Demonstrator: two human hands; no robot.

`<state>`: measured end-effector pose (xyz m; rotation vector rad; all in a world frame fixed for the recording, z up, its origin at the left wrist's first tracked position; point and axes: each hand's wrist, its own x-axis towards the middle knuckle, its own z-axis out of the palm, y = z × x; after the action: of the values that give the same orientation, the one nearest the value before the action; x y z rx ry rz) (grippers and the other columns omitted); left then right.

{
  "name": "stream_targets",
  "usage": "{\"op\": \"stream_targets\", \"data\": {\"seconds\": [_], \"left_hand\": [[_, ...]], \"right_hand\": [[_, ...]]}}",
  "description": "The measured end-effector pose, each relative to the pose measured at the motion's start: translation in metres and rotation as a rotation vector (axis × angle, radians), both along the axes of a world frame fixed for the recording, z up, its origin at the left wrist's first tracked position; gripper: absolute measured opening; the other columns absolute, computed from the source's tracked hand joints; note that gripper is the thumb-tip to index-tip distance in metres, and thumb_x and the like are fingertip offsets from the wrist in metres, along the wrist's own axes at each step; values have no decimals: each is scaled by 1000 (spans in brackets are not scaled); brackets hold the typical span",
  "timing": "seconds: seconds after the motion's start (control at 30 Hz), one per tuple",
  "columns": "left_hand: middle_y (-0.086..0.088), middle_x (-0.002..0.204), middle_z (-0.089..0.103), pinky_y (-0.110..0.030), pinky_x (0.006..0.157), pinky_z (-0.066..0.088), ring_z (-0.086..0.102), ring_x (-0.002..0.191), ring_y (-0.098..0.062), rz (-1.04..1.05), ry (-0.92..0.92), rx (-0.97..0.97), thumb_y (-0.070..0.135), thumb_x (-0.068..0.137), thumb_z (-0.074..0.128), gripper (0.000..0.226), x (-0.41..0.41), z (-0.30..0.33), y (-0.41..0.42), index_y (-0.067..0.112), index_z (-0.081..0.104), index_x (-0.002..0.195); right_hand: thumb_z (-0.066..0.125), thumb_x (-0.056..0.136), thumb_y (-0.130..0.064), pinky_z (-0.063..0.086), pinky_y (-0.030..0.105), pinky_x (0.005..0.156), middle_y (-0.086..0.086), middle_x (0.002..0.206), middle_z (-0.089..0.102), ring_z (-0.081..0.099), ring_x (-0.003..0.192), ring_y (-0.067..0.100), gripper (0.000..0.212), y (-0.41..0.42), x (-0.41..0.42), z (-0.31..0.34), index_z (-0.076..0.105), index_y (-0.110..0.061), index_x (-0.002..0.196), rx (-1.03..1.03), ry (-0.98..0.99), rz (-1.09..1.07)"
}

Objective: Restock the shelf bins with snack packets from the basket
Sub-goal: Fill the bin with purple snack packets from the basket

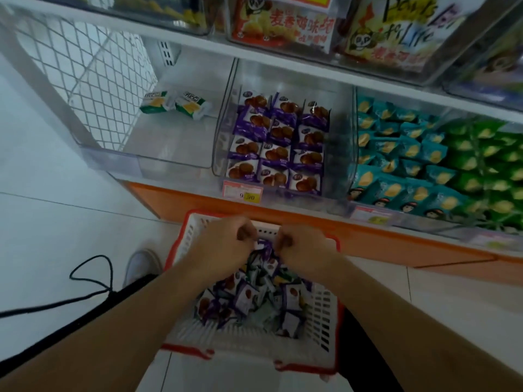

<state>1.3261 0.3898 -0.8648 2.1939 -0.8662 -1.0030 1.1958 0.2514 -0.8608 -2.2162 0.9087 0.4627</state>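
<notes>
Head view – left hand: left hand (223,244) over the far end of the basket, fingers curled into a fist, pinching purple snack packets (264,250) at the top of the heap.
Head view – right hand: right hand (304,246) just beside the left, fingers likewise curled and gripping the same bunch of packets; the two fists nearly touch.
Head view – basket: white basket with red rim (319,360) on the floor below the shelf, holding a loose pile of purple and white packets (249,301).
Head view – middle bin: clear bin (226,120) filled with neat rows of purple biscuit packets (278,142); price tag (243,191) on its front.
Head view – left bin: clear bin (169,159) holding two green-and-white packets (175,104) at the back.
Head view – right bins: teal packets (396,165) and green packets (486,159).
Head view – floor: white shoe (141,265) and black cable (90,278) to the left of the basket.
</notes>
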Motion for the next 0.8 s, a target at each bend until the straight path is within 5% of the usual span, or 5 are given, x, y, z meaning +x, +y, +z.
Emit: {"op": "stream_targets", "data": {"seconds": [0.1, 0.23, 0.43, 0.57, 0.8], "left_hand": [[0, 90, 64, -31, 63, 55, 62, 74, -14, -81, 56, 334, 25, 97, 58, 12, -6, -55, 19, 18, 63, 105], [2, 110, 55, -37, 81, 57, 60, 93, -19, 237, 386, 441, 27, 86, 76, 65, -7, -127, 33, 31, 39, 141], [-14, 165, 21, -38, 95, 50, 31, 147, -40, 423, 319, 390, 26, 70, 80, 116, -3, -218, 23, 42, 9, 161], [-4, 152, 40, -14, 74, 45, 55, 106, -14, 401, 297, 308, 19, 73, 82, 116, 5, -254, 9, 40, 9, 162], [-18, 163, 11, -56, 114, 39, 35, 140, -48, 397, 104, 485, 47, 87, 73, 91, 13, -286, -8, 52, 17, 158]], "right_hand": [[59, 93, -19, 60, 41, 79, 11, 100, 70, 70, 98, 34, 21, 11, -17, -68, 70, -10, 109, 176, 240, -183], [64, 102, -28, 49, 61, 107, 25, 144, 56, 52, 135, 45, 50, 14, -8, -127, 50, -11, 147, 706, 236, -941], [100, 57, -49, 60, 66, 70, 8, 151, 42, 58, 115, 43, 120, 24, 35, -214, 30, -44, 154, 953, 127, -1201], [97, 34, -63, 56, 71, 65, 14, 142, 51, 65, 107, 48, 135, 23, 64, -265, 35, -42, 152, 920, 86, -1281], [106, 25, -52, 60, 66, 62, 14, 150, 45, 64, 107, 51, 145, 24, 68, -302, 39, -37, 153, 950, -102, -1470]]}}
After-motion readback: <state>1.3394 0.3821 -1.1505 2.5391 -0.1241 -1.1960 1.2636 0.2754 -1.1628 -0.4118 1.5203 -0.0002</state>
